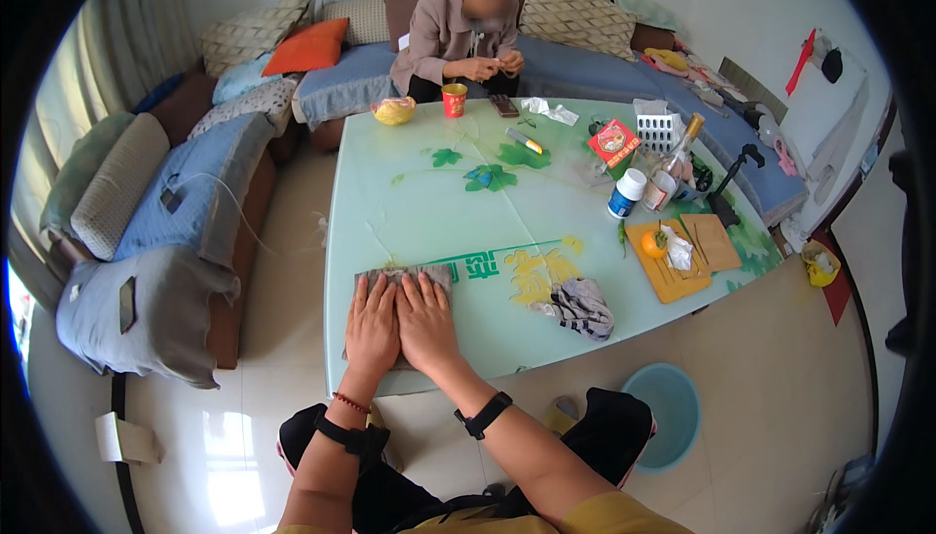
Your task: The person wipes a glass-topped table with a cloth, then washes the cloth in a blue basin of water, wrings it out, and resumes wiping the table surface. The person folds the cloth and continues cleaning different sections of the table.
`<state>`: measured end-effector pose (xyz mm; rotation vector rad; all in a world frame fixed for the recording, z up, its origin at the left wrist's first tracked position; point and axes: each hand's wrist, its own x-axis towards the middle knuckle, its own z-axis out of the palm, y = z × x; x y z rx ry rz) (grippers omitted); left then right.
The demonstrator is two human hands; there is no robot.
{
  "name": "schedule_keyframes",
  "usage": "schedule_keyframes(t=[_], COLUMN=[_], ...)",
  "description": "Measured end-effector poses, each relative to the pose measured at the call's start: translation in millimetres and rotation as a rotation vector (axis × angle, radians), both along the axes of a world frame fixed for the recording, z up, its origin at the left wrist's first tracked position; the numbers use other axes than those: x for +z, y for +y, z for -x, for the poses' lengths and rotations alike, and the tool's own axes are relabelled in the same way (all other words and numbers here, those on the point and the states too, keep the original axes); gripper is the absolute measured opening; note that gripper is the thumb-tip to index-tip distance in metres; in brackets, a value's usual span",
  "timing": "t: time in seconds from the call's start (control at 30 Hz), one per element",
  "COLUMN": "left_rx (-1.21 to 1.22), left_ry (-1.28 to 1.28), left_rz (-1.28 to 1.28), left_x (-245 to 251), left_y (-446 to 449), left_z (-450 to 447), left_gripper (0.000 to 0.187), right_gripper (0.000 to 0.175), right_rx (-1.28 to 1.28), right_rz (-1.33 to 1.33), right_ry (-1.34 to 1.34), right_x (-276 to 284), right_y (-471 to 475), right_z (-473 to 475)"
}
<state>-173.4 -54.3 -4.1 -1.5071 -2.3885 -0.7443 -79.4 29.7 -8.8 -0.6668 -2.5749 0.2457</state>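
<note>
A folded grey cloth (443, 276) lies flat on the glass-topped table (409, 205), near its front left corner. My left hand (374, 325) rests palm down on the cloth's left part. Beside it, my right hand (427, 325) presses palm down too, thumbs side by side. Neither hand grips the cloth; the fingers are straight and slightly apart. Much of the cloth is hidden beneath them. Further right on the tabletop is a crumpled grey-and-black striped cloth (583, 307).
A wooden cutting board (664, 287) carries an orange persimmon (654, 243) and tissue. Behind it stand a white-capped bottle (627, 194) and a glass bottle (669, 174). A red paper cup (454, 101) is near a seated person (461, 36). A blue basin (663, 417) is on the floor.
</note>
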Motion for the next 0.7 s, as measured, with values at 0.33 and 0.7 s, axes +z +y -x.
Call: schedule_keyframes(t=[0.33, 0.7], left_rx=[0.04, 0.019], left_ry=[-0.017, -0.023], left_rz=[0.007, -0.023], left_x=[6.8, 6.4], left_y=[1.6, 2.4], left_z=[-5.0, -3.4], left_gripper=[0.04, 0.04], right_gripper=[0.045, 0.043], right_rx=[0.003, 0.01], right_rz=[-0.004, -0.014], right_ry=[0.046, 0.081], right_x=[4.5, 1.8], right_y=[-0.4, 0.1], right_z=[-3.8, -2.8])
